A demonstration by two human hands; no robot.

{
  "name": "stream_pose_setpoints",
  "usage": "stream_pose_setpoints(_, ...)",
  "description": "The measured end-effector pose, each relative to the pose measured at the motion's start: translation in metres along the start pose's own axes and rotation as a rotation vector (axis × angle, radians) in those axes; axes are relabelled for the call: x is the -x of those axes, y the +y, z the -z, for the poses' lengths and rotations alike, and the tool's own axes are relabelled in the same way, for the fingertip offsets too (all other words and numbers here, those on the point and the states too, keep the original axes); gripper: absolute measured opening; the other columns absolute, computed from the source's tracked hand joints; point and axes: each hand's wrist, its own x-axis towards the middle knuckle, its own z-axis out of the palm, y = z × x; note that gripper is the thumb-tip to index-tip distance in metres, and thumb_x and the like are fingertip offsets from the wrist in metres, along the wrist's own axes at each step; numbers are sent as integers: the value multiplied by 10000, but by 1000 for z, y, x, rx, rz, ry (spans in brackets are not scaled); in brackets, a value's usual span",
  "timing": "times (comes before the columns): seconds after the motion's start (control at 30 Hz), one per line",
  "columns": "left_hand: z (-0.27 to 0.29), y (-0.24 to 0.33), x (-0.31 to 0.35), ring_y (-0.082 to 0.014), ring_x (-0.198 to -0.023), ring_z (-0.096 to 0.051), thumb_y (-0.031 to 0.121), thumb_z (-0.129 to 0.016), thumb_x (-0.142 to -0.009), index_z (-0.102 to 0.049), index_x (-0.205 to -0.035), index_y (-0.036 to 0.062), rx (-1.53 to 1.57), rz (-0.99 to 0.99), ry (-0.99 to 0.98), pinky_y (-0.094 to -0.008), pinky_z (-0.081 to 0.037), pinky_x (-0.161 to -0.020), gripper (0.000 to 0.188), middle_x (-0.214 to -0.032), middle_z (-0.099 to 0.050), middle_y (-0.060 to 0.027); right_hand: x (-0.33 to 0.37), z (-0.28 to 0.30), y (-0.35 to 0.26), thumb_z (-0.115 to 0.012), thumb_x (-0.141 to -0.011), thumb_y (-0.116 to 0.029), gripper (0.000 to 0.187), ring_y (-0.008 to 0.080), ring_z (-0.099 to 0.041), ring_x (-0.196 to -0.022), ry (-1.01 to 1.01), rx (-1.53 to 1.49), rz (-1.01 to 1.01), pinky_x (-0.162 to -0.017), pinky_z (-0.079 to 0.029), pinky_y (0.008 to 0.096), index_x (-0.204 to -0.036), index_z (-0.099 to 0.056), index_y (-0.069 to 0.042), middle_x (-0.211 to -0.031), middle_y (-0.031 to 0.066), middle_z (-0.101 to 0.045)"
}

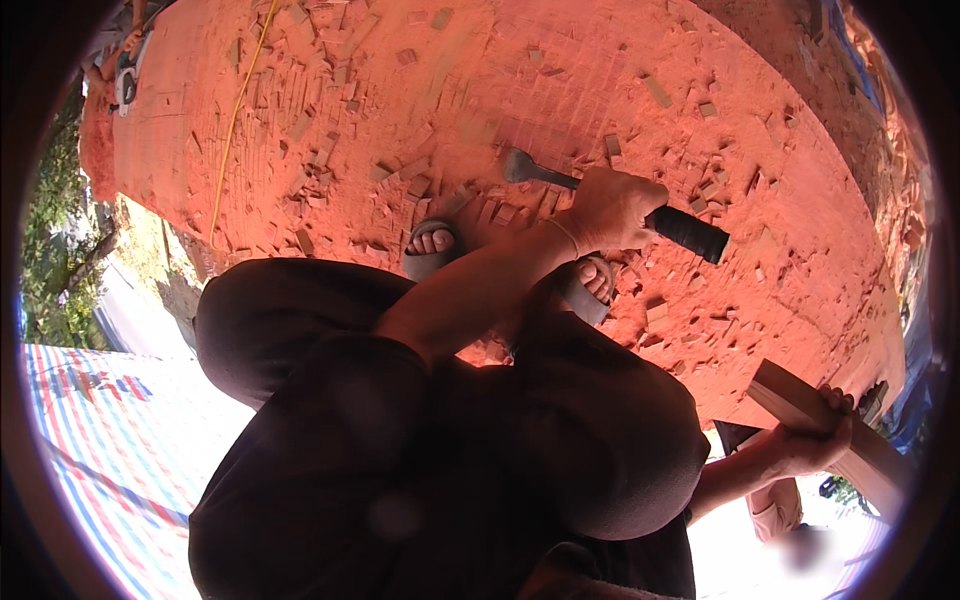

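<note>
Both hands (618, 206) (818, 445) partly hide their chisel (688, 233) and timber (787, 394).

Harsh glare at lower sides, dark rim

A curved-edged reddish slab (560, 35) carries scattered wood chips (657, 92), a yellow cord (238, 108) towards ten o'clock, and sandalled feet (432, 241) near centre.

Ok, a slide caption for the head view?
Left hand holds a chisel, right hand a wooden bar; chips litter the red surface.
</note>
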Motion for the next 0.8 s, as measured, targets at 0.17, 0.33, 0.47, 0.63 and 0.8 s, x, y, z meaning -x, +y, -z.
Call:
stream_pose_setpoints(0.17,6,-3,-1,-290,-664,-674,262,-752,-618,-595,-738,143,-31,-22,-24,-459,-480,-543,230,-681,-621,-55,96,32,104,-695,-706,14,236,96,-497,-606,-749,854,-264,-526,-417,286,-902,-566,-9,-694,5,-525)
stream_pose_setpoints(0.33,0,-2,1,-291,-669,-672,241,-752,-620,-586,-724,139,-35,-3,22,-457,-481,-547,221,-686,-618,-53,37,71,64,-640,-776,-67,155,130,-533,-603,-654,430,-311,-605,-456,285,-907,-593,1,-705,45,-566)
stream_pose_setpoints(0.47,-6,-5,2,-292,-675,-669,246,-760,-609,-577,-722,138,-8,-3,40,-462,-479,-555,241,-686,-613,-52,17,5,4,-603,-852,-222,208,181,-584,-775,-63,28,-188,-776,-477,354,-916,-609,-25,-779,65,-593)
stream_pose_setpoints(0.63,0,-7,10,-303,-675,-660,264,-765,-607,-575,-728,140,-17,-15,33,-465,-471,-564,258,-676,-602,-57,118,-14,81,-680,-713,-33,189,129,-535,-629,-670,861,-585,-596,-448,302,-889,-614,-16,-703,28,-581)
stream_pose_setpoints(0.8,9,-8,17,-307,-654,-644,267,-764,-622,-566,-714,122,-30,-14,42,-455,-464,-588,262,-657,-589,-73,100,55,116,-693,-740,-21,180,118,-544,-571,-637,624,-616,-530,-450,284,-899,-609,-11,-676,40,-595)
